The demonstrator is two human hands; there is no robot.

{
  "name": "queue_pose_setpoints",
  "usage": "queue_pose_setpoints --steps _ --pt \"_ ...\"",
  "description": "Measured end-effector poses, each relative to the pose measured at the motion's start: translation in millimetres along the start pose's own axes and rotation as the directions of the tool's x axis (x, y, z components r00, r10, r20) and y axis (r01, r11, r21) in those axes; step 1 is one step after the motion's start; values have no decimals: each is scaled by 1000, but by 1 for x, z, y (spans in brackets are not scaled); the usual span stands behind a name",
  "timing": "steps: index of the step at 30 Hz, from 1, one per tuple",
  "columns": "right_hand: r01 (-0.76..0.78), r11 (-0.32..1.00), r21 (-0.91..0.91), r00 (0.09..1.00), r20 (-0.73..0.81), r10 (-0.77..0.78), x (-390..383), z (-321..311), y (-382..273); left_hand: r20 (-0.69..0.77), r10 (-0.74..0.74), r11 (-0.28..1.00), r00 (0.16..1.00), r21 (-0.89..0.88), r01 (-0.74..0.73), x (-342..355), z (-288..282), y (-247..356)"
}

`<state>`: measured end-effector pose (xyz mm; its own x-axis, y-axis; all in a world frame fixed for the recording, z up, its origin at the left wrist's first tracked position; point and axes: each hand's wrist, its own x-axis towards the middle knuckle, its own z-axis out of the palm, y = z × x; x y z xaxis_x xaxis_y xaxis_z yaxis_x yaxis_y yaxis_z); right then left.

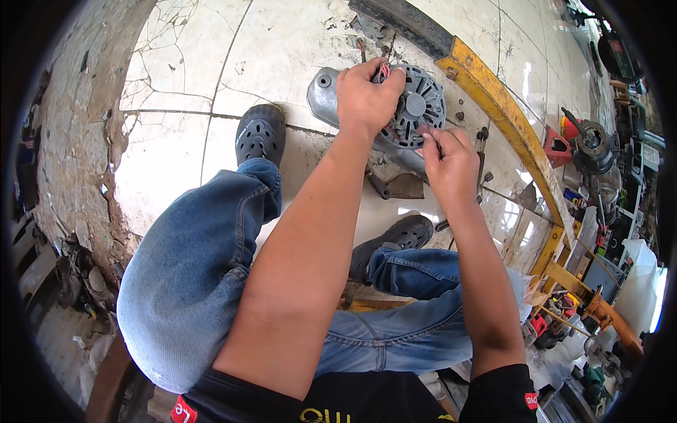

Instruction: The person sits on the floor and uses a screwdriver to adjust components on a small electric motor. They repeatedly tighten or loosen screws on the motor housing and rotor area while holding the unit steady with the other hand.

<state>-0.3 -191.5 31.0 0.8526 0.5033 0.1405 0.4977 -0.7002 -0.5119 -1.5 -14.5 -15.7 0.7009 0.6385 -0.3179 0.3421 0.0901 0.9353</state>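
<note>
Right there on the tiled floor (187,67), ahead of the person's feet, sat the round vented housing (415,105), grey, slotted all round, a smooth hub at its centre, and both hands were on it! The left hand (368,95) had the housing's upper-left edge, thumb and forefinger parted in a moderate gap, reddish wires (385,70) showing between them; whether those fingers pinched the wires or just braced the rim, you could not tell. Over at the housing's lower-right edge, the right hand (451,162) was in tight, thumb and forefinger drawn narrow against the slots, and anything small between the tips was too hidden to call. A grey metal casing (323,97) jutted out from behind the housing on its left. Below the housing lay a dark-handled tool (379,186), and below that the right clog (405,233); the left clog (259,134) stood to the housing's lower left. Just right of the housing, a small dark bolt (460,115) dotted the tiles, and farther right a worn yellow beam (508,106) swept past in a long curve.
</note>
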Motion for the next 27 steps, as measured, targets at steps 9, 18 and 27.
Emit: queue_pose_setpoints --steps 9,18,27 --pt "-18 1000 -4 1000 18 18 -4 -8 -1 -15 -5 1000 1000 7 5 -1 -1 2" --pt "-42 993 106 999 26 40 4 -6 -2 5 14 1000 1000 22 -14 3 1 1" --pt "-175 972 155 984 46 170 6 -3 -5 -7 -25 1000 1000 16 25 3 0 0"
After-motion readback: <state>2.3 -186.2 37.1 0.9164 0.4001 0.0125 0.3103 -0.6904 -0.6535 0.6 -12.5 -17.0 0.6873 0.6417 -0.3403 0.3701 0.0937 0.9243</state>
